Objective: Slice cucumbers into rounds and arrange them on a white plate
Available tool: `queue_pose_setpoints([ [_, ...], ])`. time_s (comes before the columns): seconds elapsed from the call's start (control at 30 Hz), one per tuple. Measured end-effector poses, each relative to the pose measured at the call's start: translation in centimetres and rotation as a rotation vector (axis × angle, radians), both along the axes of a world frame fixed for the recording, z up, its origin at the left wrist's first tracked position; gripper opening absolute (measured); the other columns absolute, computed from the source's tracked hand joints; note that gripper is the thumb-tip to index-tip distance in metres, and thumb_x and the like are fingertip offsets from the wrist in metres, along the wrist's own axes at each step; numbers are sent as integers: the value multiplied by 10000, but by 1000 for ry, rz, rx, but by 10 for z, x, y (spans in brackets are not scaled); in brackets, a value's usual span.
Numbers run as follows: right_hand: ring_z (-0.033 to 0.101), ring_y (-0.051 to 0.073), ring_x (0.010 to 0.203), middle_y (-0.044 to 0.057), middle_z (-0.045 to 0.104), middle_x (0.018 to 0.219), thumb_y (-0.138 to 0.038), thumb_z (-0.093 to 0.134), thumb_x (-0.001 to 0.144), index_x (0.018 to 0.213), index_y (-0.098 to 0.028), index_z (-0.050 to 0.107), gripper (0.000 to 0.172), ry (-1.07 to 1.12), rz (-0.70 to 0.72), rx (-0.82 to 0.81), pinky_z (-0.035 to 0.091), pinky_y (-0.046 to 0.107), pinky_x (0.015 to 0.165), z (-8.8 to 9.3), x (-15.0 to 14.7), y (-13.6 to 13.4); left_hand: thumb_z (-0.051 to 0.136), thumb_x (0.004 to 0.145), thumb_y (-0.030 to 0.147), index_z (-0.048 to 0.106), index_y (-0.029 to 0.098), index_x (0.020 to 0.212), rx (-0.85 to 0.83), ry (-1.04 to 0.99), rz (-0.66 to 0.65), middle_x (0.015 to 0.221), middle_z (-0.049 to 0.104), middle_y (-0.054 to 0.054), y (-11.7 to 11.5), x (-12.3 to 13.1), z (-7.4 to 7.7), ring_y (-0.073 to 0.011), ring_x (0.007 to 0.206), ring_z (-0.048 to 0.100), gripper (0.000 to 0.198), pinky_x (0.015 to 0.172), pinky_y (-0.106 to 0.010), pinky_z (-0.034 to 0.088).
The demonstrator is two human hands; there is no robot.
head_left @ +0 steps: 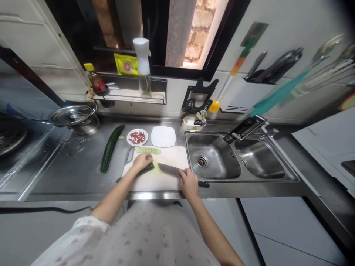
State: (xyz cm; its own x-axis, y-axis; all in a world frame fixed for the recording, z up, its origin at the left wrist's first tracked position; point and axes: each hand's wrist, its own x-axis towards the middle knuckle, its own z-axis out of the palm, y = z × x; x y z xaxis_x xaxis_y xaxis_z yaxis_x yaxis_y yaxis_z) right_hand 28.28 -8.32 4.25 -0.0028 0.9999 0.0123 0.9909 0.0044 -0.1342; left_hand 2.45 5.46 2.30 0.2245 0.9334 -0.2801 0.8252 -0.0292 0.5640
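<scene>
In my right hand [189, 181] is a kitchen knife [169, 169], its broad dark blade pointing left over the white cutting board [172, 183]. The black handle sticks out past the hand on the right. My left hand [142, 161] is above the board with its fingers curled together; whether something small is between the fingertips cannot be made out. Just beneath it lies a cut piece of cucumber [148, 168], partly hidden by the hand and forearm. A row of overlapping cucumber slices [148, 150] lies along the board's far edge.
A whole cucumber [111, 147] lies left of the board. Behind the board are a plate of chopped red pieces [138, 137] and a white plate [163, 136]. The double sink [216, 175] is at the right, a lidded steel pot [80, 120] at the left.
</scene>
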Motion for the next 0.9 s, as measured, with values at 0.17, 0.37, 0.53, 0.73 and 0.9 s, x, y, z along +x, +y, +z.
queue_pose_setpoints([
  [0.17, 491, 176, 876, 88, 562, 1067, -187, 465, 911, 1216, -239, 633, 352, 28, -9, 5, 302, 281, 763, 1, 3, 4, 692, 693, 516, 645, 232, 1155, -50, 18, -73, 1096, 685, -57, -27, -31, 8, -218, 951, 630, 544, 783, -261, 444],
  [0.37, 500, 153, 848, 74, 565, 1052, -213, 443, 938, 1198, -253, 645, 332, 53, -6, 2, 309, 264, 747, -2, 0, 9, 726, 656, 352, 625, 289, 1169, -57, 95, -126, 1102, 674, -20, -47, -40, 11, -218, 1011, 606, 527, 796, -259, 423],
  [0.53, 503, 149, 830, 70, 570, 1034, -236, 423, 954, 1187, -246, 652, 327, 68, 7, -1, 314, 264, 735, -3, -3, 11, 670, 668, 237, 648, 273, 1130, -38, 74, -87, 1074, 677, -25, -51, -38, 10, -222, 987, 605, 464, 786, -270, 423],
  [0.73, 505, 142, 809, 72, 572, 1045, -237, 411, 953, 1184, -231, 651, 333, 111, 0, -19, 333, 253, 723, -5, -5, 9, 670, 662, 218, 654, 248, 1134, -43, -19, -20, 1065, 686, -40, -53, -40, 10, -227, 975, 615, 473, 819, -277, 430],
  [0.9, 527, 125, 748, 56, 580, 1029, -249, 385, 971, 1186, -239, 642, 336, 116, -14, -71, 335, 237, 664, -2, -7, 8, 706, 654, 236, 660, 224, 1130, -16, -106, 91, 1036, 700, -38, -50, -47, 5, -220, 940, 631, 478, 819, -280, 457],
])
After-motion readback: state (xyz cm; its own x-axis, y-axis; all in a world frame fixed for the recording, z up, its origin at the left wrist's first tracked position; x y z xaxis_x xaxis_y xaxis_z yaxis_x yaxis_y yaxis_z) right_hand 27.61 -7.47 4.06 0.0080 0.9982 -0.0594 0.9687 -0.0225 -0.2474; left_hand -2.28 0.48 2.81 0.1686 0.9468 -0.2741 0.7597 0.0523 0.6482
